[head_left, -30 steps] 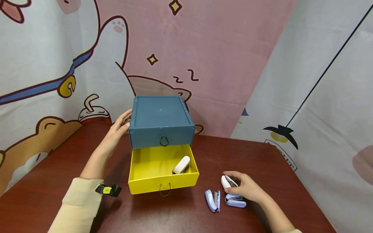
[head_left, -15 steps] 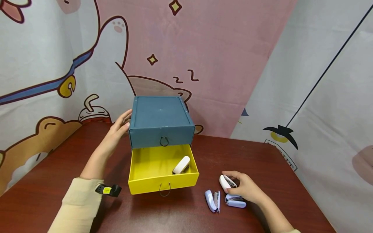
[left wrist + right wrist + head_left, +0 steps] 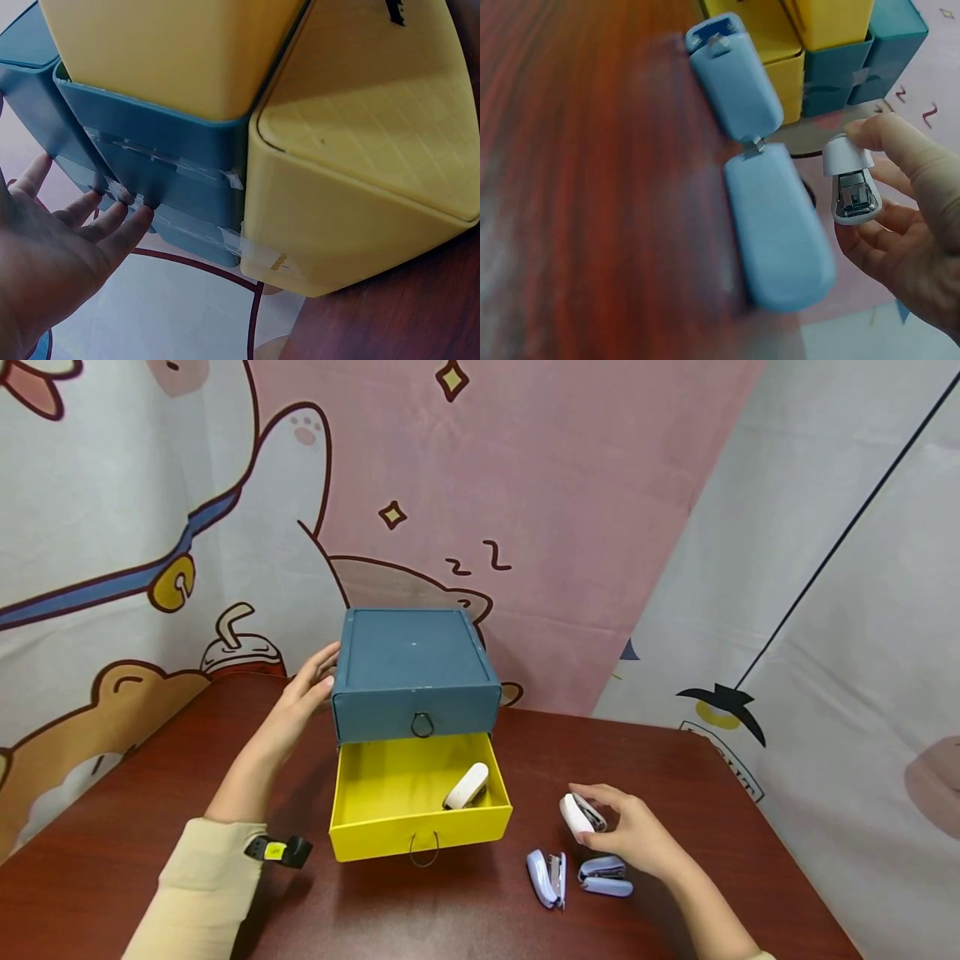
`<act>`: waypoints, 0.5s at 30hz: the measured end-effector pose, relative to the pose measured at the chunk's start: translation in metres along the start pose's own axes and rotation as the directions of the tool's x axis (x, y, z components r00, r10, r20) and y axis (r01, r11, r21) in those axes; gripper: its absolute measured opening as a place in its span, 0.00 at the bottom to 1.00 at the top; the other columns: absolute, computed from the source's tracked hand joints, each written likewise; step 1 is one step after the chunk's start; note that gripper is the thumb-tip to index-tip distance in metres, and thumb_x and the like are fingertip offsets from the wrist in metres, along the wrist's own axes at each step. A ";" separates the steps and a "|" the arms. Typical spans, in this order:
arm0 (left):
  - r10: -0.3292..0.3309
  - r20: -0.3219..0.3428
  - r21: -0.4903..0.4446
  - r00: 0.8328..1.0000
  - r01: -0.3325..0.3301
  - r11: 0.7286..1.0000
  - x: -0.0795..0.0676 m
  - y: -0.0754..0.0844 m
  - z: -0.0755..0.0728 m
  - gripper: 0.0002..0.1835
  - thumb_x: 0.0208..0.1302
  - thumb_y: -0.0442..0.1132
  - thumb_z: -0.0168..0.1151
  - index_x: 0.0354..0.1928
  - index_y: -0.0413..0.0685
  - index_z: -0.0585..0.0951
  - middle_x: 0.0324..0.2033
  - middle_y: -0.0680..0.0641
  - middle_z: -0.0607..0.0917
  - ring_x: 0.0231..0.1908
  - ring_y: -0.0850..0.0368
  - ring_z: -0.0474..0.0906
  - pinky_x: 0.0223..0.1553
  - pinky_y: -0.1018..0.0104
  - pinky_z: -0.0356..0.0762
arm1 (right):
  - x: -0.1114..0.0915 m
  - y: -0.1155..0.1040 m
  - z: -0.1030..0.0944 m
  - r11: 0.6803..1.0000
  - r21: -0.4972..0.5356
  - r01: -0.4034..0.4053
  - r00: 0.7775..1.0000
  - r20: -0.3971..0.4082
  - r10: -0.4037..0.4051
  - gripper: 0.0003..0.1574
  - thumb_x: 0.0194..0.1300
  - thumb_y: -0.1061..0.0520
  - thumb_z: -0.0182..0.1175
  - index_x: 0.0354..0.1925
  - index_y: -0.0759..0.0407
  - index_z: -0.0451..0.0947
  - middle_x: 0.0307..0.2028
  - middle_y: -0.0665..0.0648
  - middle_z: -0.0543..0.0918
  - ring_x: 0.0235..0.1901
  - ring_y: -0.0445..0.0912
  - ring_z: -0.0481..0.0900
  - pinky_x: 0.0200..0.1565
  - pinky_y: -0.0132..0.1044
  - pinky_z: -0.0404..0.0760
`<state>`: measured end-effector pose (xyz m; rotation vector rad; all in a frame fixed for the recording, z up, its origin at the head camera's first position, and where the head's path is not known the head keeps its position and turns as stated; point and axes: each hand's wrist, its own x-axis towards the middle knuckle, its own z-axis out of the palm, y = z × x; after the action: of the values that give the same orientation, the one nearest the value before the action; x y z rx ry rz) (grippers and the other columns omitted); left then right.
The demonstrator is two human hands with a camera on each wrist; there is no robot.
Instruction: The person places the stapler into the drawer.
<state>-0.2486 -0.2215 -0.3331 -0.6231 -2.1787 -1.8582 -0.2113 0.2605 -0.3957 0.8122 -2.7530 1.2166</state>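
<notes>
My right hand [image 3: 633,831] pinches a white stapler [image 3: 577,817] between thumb and fingers, just above the table at the right. In the right wrist view the white stapler [image 3: 853,180] shows its metal end. Two light blue staplers, one on the left [image 3: 547,878] and one on the right [image 3: 606,877], lie below that hand. My left hand [image 3: 303,689] rests its straight fingers on the left side of the blue drawer box [image 3: 416,647]; in the left wrist view its fingertips [image 3: 139,217] touch the taped blue wall. A second white stapler [image 3: 467,786] lies inside the pulled-out yellow drawer [image 3: 386,781].
The drawer unit stands on a dark red-brown table [image 3: 600,752]. Its yellow drawer juts toward me, with a wire ring handle [image 3: 424,850] on the front. The left wrist view shows a yellow lower box [image 3: 352,210]. A cartoon-printed cloth [image 3: 525,485] hangs behind the table.
My right hand has lifted the white stapler and moved it slightly up and left, away from the light blue staplers. The left hand and the drawer have stayed put.
</notes>
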 end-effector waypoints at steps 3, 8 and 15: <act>-0.003 0.001 0.001 1.000 0.003 1.000 0.000 0.000 0.000 0.30 0.75 0.46 0.43 0.76 0.56 0.50 0.73 0.45 0.53 0.69 0.43 0.52 0.62 0.37 0.53 | 0.001 -0.010 -0.001 1.000 0.002 0.009 1.000 -0.018 -0.009 0.39 0.49 0.64 0.73 0.61 0.57 0.74 0.55 0.58 0.77 0.42 0.53 0.75 0.32 0.36 0.81; -0.005 -0.001 0.001 1.000 0.005 1.000 0.000 0.000 0.000 0.30 0.75 0.46 0.43 0.76 0.56 0.50 0.73 0.44 0.53 0.69 0.43 0.52 0.62 0.37 0.52 | 0.005 -0.028 -0.005 0.999 -0.019 0.036 0.998 -0.055 -0.037 0.40 0.49 0.64 0.73 0.61 0.53 0.74 0.54 0.55 0.77 0.40 0.50 0.76 0.30 0.36 0.80; 0.001 0.001 0.003 1.000 -0.001 1.000 0.000 0.000 0.000 0.30 0.75 0.46 0.42 0.76 0.56 0.50 0.73 0.44 0.53 0.69 0.42 0.52 0.62 0.37 0.52 | 0.011 -0.058 -0.010 0.997 -0.002 0.072 0.995 -0.071 -0.072 0.40 0.51 0.62 0.73 0.62 0.46 0.73 0.54 0.51 0.77 0.39 0.49 0.75 0.31 0.37 0.80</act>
<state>-0.2480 -0.2214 -0.3330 -0.6241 -2.1808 -1.8544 -0.1955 0.2300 -0.3466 0.8433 -2.6432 1.2090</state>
